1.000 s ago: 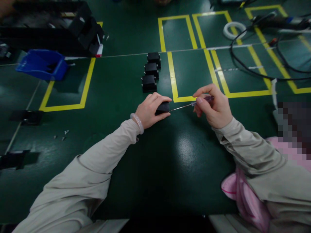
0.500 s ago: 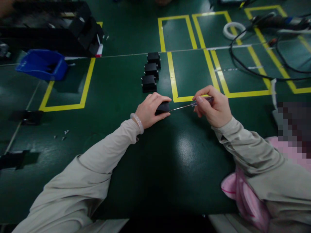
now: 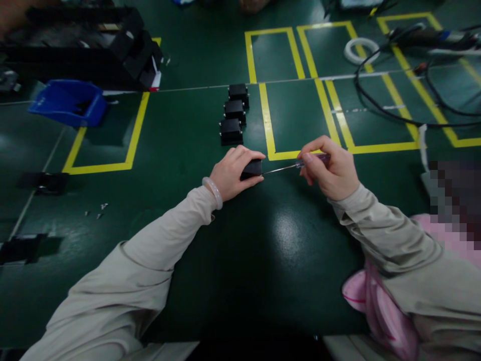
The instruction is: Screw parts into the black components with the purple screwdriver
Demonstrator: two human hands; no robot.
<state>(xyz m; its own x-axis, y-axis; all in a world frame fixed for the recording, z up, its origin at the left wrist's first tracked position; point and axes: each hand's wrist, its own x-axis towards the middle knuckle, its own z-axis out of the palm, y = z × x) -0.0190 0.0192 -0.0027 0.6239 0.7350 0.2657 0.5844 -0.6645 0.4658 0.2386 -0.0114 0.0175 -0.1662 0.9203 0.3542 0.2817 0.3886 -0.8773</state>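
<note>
While the left hand (image 3: 231, 173) pins a small black block (image 3: 251, 168) to the green tabletop (image 3: 195, 150), the right hand (image 3: 330, 168) works a slim screwdriver (image 3: 300, 163) against it.

The left fingers are curled over the block, clamped on it near the middle of the tabletop, just below a row of three like black blocks (image 3: 233, 114). The right fingers are pinched together on the screwdriver's purple handle, its metal shaft lying nearly level with the tip touching the block's right face. A blue bin (image 3: 67, 103) sits far left, and black cables (image 3: 394, 100) loop at far right.
</note>
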